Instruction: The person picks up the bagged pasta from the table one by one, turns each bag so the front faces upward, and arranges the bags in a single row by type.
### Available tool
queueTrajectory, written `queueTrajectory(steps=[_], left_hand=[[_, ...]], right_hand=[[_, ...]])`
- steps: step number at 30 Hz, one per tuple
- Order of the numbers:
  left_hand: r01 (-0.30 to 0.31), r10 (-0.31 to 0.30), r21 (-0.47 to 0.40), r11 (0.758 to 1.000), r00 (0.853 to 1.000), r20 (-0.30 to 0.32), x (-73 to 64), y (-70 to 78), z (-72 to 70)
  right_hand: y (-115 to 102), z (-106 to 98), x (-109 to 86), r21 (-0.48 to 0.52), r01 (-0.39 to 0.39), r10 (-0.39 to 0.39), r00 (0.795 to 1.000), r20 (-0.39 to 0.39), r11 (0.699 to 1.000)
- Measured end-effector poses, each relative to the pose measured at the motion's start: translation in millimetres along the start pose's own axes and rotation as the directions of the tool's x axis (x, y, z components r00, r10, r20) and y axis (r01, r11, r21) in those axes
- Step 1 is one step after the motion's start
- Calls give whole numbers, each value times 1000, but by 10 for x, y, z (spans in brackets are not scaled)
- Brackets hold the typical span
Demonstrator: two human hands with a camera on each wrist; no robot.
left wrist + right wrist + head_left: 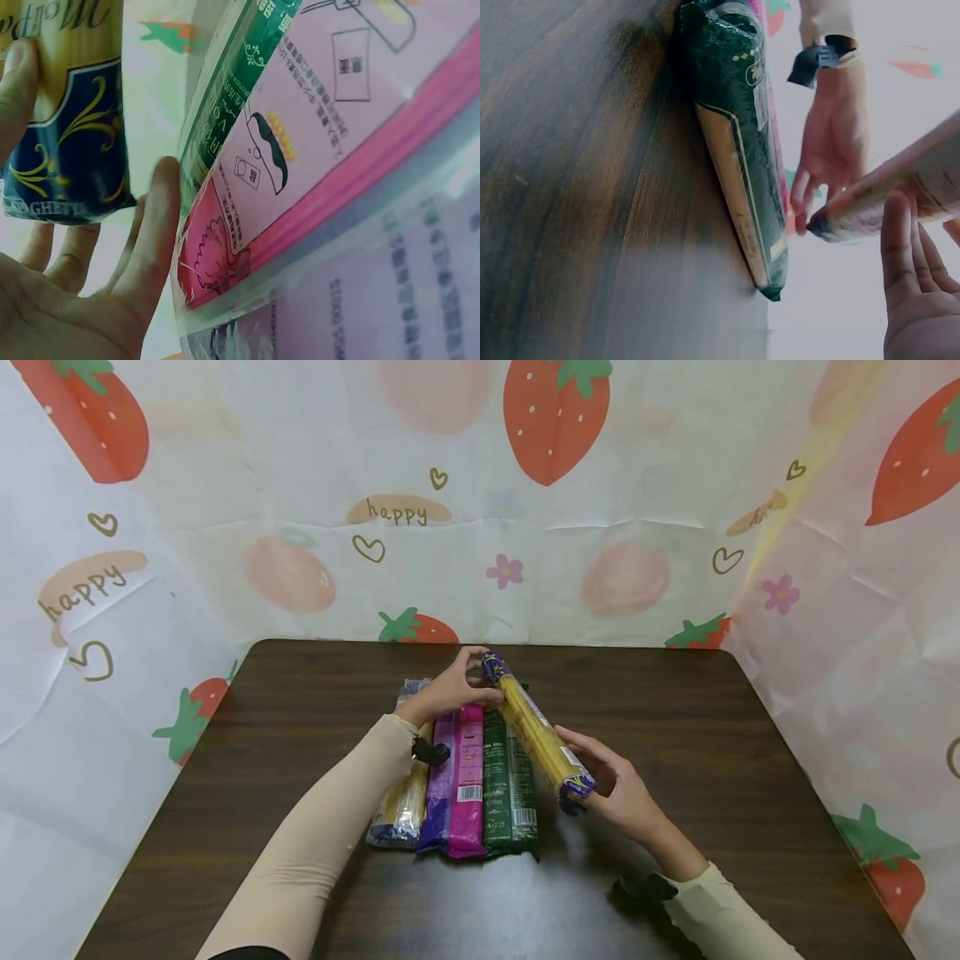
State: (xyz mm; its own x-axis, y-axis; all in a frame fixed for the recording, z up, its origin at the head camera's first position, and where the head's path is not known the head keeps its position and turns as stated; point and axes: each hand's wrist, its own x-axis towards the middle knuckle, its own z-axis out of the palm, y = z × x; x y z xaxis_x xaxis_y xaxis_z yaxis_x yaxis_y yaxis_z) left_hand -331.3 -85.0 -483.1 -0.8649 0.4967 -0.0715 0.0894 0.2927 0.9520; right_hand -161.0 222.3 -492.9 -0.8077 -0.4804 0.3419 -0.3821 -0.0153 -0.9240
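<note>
A long pack of spaghetti (536,727), yellow with dark blue ends, is held up at a slant over the table. My left hand (450,687) pinches its far end, with the thumb (16,94) on the wrapper in the left wrist view. At the near end my right hand (618,787) grips the pack, its fingers (900,251) against the wrapper. Below lie three packs side by side: a clear one with blue ends (401,810), a purple and pink one (468,760), and a green one (510,793). My left forearm partly covers the clear pack.
Dark wood-grain table (675,710) lies under everything. A white cloth (465,568) printed with strawberries, hearts and flowers hangs behind it and on both sides. Each wrist carries a small black strap (430,752).
</note>
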Motion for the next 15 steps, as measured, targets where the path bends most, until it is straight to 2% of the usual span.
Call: queueTrajectory(steps=[7, 15], left_hand=[[-12, 12, -13, 1000, 999, -47, -8, 1, -4], [5, -6, -22, 1000, 999, -49, -34, 10, -20]], right_hand=[[-8, 46, 10, 30, -25, 24, 999, 33, 999], [-25, 70, 31, -20, -26, 27, 999, 21, 999]])
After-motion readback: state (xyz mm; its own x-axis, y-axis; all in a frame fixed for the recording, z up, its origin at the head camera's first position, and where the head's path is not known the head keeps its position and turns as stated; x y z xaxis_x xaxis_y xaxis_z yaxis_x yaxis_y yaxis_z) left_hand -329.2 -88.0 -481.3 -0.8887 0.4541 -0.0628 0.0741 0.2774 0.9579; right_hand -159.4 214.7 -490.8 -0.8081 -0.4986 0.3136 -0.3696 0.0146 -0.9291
